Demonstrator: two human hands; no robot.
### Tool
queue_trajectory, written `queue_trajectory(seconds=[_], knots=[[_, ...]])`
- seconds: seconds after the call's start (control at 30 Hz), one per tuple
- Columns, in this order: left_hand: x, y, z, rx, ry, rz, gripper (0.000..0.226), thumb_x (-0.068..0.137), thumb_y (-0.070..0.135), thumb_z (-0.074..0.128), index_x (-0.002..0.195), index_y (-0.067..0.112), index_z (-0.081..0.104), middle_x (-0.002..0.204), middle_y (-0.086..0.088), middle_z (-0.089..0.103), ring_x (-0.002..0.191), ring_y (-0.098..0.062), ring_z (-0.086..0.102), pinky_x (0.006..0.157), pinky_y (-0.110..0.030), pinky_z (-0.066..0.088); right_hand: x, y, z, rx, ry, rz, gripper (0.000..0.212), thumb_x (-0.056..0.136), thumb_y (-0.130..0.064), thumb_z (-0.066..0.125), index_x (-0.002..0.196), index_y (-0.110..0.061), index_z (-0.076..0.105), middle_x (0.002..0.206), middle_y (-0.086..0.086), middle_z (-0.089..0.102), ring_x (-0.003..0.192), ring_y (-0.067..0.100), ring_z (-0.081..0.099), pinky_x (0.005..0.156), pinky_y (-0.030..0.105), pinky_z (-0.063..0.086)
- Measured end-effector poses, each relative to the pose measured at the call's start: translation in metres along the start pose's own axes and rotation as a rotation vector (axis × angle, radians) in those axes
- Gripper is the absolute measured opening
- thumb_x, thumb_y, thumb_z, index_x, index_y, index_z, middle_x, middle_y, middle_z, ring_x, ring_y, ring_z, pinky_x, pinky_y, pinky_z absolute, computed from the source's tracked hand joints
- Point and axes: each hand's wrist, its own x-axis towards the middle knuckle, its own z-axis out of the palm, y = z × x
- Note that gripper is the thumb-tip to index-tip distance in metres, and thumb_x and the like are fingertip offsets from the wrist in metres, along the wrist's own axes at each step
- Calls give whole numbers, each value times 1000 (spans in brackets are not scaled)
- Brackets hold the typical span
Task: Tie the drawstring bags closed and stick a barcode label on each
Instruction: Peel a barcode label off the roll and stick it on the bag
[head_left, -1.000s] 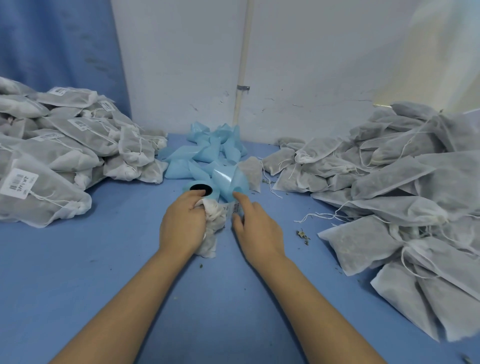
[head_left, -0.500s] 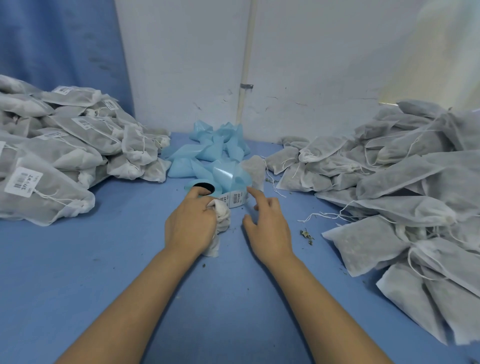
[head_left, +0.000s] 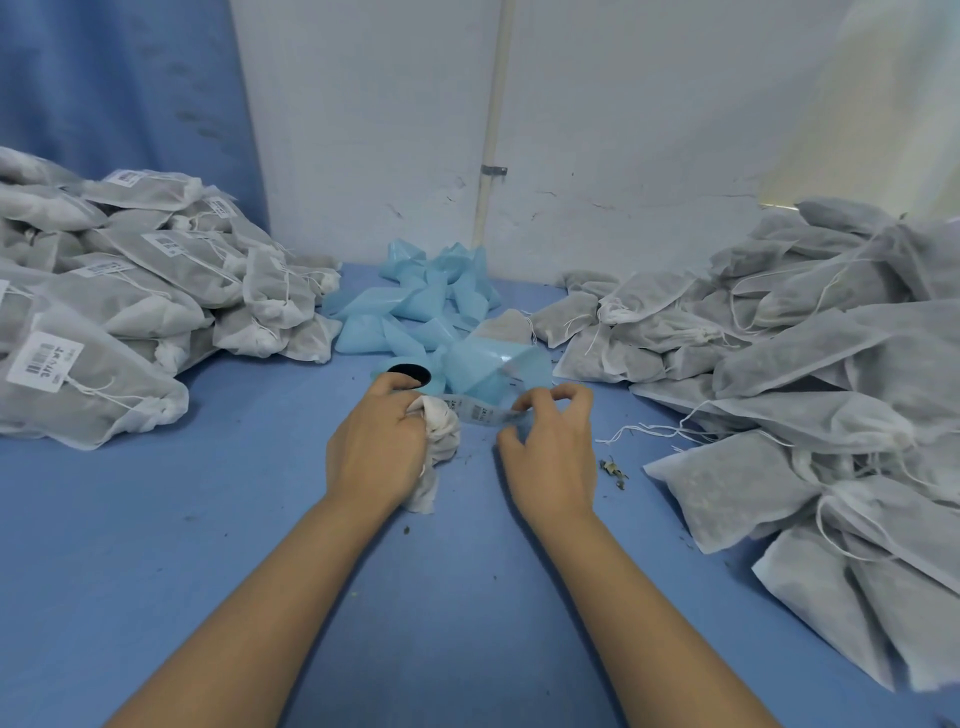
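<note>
My left hand (head_left: 376, 444) grips a white drawstring bag (head_left: 439, 452) against the blue table, its gathered neck poking out past my fingers. Just beyond it lies the label roll (head_left: 410, 375), blue with a dark core. A barcode label (head_left: 480, 413) stretches from the roll's strip toward my right hand (head_left: 550, 452), whose thumb and forefinger pinch its right end above the table. The label's printed face shows, slightly blurred.
Labelled, tied bags (head_left: 119, 312) are piled at the left. Unlabelled bags (head_left: 810, 374) with loose strings are heaped at the right. Crumpled blue backing strip (head_left: 421, 306) lies at the back centre against the wall. Small crumbs (head_left: 613, 467) dot the blue table (head_left: 218, 545).
My right hand went from reaching at the roll with a straight finger to pinching a label and pulling it away rightward. My left hand kept holding the bag in place.
</note>
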Motion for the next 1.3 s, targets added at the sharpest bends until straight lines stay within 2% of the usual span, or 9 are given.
queue_trajectory(seconds=[0.2,0.33,0.53,0.7,0.8,0.93,1.07,1.23,1.3], knots=[[1,1,0,75,-11,-8,39,89,11,39,110,30,66,146,18,36,119,-14,48,81,-27,33,1,5,-1,216,45,69,8,95,-16,49,92,-22,52,113,-8,27,76,19,52,56,29,35],[-3,-6,0,21,-24,126,27,90,10,40,89,22,65,144,23,36,100,-4,50,70,-28,36,2,4,1,315,49,21,12,96,-11,47,95,-18,57,116,-4,30,71,14,50,64,26,37],[-3,-4,-2,-192,-131,174,35,70,24,34,83,25,67,128,38,45,104,2,54,84,-33,46,-1,0,2,384,63,-84,20,94,-3,45,93,-17,58,114,-5,34,78,-14,47,66,5,37],[-9,-3,-1,-238,-120,216,33,72,21,38,86,32,66,100,28,57,93,0,55,83,-29,45,-1,1,1,447,141,-48,21,93,-5,45,98,-21,59,113,-6,34,74,-5,49,68,18,40],[-10,-1,-3,-381,-186,195,31,67,14,42,80,30,65,91,14,63,84,-1,57,76,-22,43,-2,1,-1,520,183,-23,28,94,-9,51,116,-26,52,110,-6,35,74,-2,50,67,12,42],[-9,1,-4,-541,-280,132,37,59,8,43,81,21,69,87,11,66,77,3,58,67,-11,41,-3,2,-2,634,34,12,32,91,-8,57,120,-18,50,98,-9,58,80,-10,55,71,3,41],[-9,1,-4,-584,-322,113,42,57,6,42,86,13,71,87,6,68,74,3,60,62,-6,41,-4,2,1,596,-146,-57,28,89,-10,62,116,-19,60,103,-15,63,93,-15,55,81,-2,37],[-8,2,-5,-577,-339,122,51,56,4,42,97,4,72,96,2,69,78,4,61,63,-5,40,-3,0,0,681,-191,-50,18,89,-12,66,97,-29,66,94,-15,69,92,-1,64,86,16,48],[-8,2,-5,-569,-337,129,51,55,5,42,97,4,72,96,3,69,80,3,62,64,-5,41,-3,0,-1,713,-188,-36,16,89,-12,66,93,-27,68,92,-13,71,88,0,65,81,15,49]])
